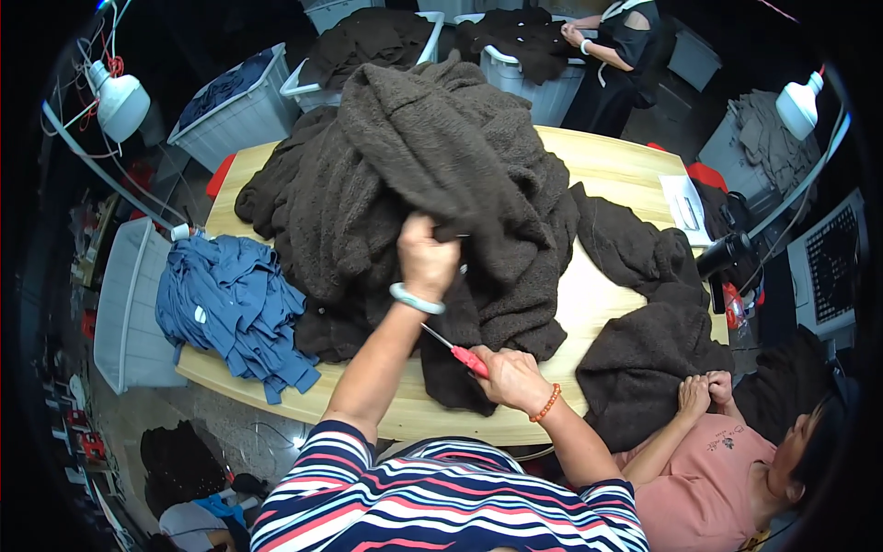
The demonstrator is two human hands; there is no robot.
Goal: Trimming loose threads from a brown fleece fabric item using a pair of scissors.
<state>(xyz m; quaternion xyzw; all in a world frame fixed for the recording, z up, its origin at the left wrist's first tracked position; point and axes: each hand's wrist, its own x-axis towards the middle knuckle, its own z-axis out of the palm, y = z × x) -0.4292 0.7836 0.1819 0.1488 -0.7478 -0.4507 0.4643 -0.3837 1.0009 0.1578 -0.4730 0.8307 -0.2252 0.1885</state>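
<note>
A large heap of dark brown fleecy garments (322,212) covers the middle of the table. My left hand (429,262), with a pale bangle at its wrist, is closed at the lower edge of a raised dark garment (414,138); its fingertips are partly hidden and the cloth is slightly blurred. Lower and to the right, my right hand (517,379) is wrapped round a red-handled tool (469,361) with a thin metal shaft. The shaft points up and left toward my left wrist, over the dark cloth. I cannot tell the tool's exact kind.
Blue garments (230,304) hang over the table's left edge beside a white bin (138,304). At right, a person in pink (699,469) handles dark cloth (644,354). Filled bins (235,110) and a person in black (616,64) are beyond the wooden table (616,152).
</note>
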